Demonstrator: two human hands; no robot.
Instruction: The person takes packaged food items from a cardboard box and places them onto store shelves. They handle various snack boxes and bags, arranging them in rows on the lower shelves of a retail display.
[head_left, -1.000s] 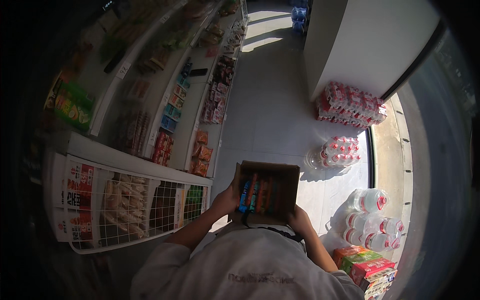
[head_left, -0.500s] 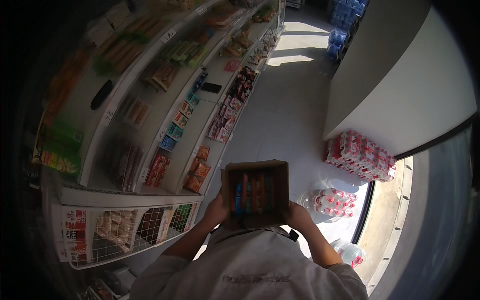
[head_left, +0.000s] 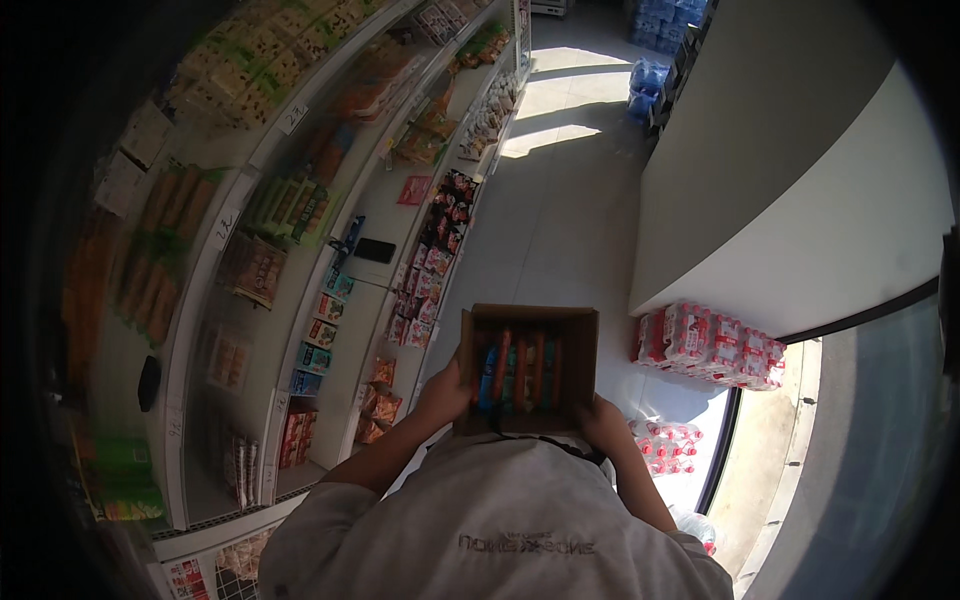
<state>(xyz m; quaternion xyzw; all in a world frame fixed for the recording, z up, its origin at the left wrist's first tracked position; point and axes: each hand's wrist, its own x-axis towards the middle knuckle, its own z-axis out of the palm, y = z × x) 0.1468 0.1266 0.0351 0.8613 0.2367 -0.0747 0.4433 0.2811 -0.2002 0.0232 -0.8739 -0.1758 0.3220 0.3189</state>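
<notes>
An open cardboard box (head_left: 583, 350) is held close against my front. My left hand (head_left: 446, 396) grips its left side and my right hand (head_left: 603, 428) grips its right side near the lower corner. Both hands are closed on the cardboard, though some fingers are hidden behind it. Inside the box lie several long reddish-brown sticks (head_left: 537, 372) that look like packaged sausages, along with blue packets (head_left: 487, 380). The bottom of the box is in shadow, so its other contents are hard to make out.
Tiered shelves (head_left: 225, 225) of packaged snacks line my left, with a black phone (head_left: 375, 250) lying on one tier. To the right are red-capped bottle packs (head_left: 700, 340) by a white wall (head_left: 740, 200). Blue bottle packs (head_left: 650, 85) stand far down the aisle.
I have moved forward along the aisle, so the shelves and bottle packs sit lower in view. The box stays between both hands.
</notes>
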